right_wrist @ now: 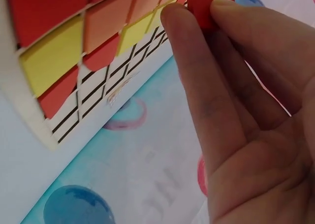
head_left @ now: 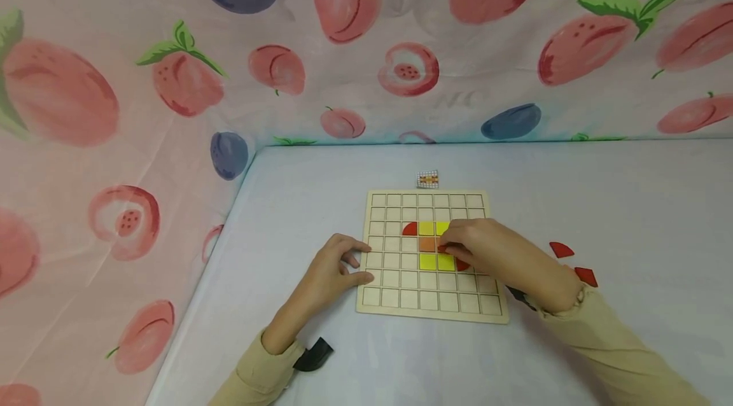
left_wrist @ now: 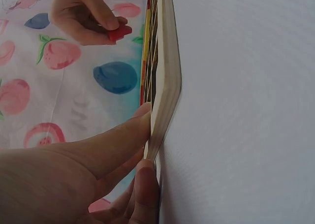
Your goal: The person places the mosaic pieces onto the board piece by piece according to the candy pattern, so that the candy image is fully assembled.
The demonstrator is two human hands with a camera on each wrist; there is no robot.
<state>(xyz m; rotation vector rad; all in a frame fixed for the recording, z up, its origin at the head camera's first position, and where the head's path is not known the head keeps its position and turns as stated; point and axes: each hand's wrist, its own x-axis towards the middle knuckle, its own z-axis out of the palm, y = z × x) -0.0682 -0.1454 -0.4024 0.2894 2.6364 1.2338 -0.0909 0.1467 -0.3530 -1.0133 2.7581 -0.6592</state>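
A square wooden grid board [head_left: 395, 298] lies on the table with coloured pieces in its middle cells. My left hand [head_left: 329, 269] holds the board's left edge, thumb and fingertips apart along it; in the left wrist view the thumb [left_wrist: 123, 135] reaches the edge of the wood. Over the right half of the board, my right hand [head_left: 481, 244] pinches a small red piece [right_wrist: 201, 7] between thumb and fingertips. Below it are yellow squares [head_left: 427, 262], an orange square [head_left: 427, 244] and a red quarter-round piece [head_left: 410, 229]. The right hand hides several cells.
A small card with a coloured grid pattern [head_left: 427, 179] lies beyond the board's far edge. Two loose red pieces, one a quarter-round [head_left: 561, 249] and one nearer [head_left: 586, 277], lie to the right. Fruit-printed cloth [head_left: 343, 88] rises behind and at the left of the table.
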